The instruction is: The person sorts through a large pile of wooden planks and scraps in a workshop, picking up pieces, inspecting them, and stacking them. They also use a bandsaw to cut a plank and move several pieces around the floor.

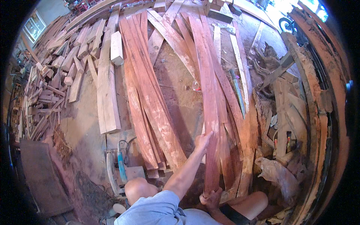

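Observation:
A long reddish-brown wooden plank (212, 112) stretches away from me, right of the middle. Fingers of my left hand (204, 141) are closed on its left edge, partway along, with the arm reaching forward. Close to my body, my right hand (211, 198) grips the near end of the same plank. Beneath and to the right of it lie other reddish boards (225, 150), partly covered. A second stack of reddish planks (150, 97) lies to the left of my left arm. The undersides of both grips are hidden.
A blue-handled power tool (122, 167) with a cable sits by my left knee. Pale beams (108, 97) and a heap of short wood blocks (56, 75) fill the left. Rough timber slabs (318, 123) stand at the right, beside gnarled wood pieces (279, 174).

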A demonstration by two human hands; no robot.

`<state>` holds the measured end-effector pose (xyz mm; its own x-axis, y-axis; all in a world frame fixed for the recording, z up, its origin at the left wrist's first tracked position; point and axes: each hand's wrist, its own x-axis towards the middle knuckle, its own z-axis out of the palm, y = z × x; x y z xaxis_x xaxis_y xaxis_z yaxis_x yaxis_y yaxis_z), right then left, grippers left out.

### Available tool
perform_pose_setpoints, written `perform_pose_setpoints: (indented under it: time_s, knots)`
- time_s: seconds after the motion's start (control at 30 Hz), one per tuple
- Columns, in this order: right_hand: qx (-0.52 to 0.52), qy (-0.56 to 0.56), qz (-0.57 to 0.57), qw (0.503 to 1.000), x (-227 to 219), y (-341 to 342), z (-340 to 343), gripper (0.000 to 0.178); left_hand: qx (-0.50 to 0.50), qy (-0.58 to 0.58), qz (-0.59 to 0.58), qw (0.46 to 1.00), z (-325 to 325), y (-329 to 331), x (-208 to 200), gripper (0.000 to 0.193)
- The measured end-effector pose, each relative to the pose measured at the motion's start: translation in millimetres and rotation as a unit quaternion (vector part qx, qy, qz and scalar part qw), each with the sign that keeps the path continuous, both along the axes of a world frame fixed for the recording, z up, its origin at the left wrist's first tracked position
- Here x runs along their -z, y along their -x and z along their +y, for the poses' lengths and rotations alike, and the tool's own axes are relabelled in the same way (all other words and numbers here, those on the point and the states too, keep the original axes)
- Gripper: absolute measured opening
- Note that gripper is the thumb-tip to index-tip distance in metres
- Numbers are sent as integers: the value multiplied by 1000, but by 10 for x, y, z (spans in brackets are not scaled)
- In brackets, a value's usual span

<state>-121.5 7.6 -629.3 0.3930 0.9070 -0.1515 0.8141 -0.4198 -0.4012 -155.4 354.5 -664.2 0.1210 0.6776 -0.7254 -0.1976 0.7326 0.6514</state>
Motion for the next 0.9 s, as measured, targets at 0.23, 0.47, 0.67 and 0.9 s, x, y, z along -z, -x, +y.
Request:
perform_pose_setpoints:
  time_s: [0.23, 0.47, 0.67, 0.9]
  knots:
    - [-64, -196, -28, 978, -99, 50, 180, 61, -117, -54, 48, 990, 22, 314, -382, 35]
    - [-173, -152, 162, 960, -149, -134, 1190, 76, -25, -250, 317, 914, 541, 1142, -431, 69]
    - [46, -183, 61, 980, 625, -1122, 2541, 54, -103, -309, 272, 905, 628, 1625, -626, 71]
    - [33, 45, -101, 993, 1124, -2543, 2483, 66, 228, -311, 485, 785, 23, 1557, -166, 88]
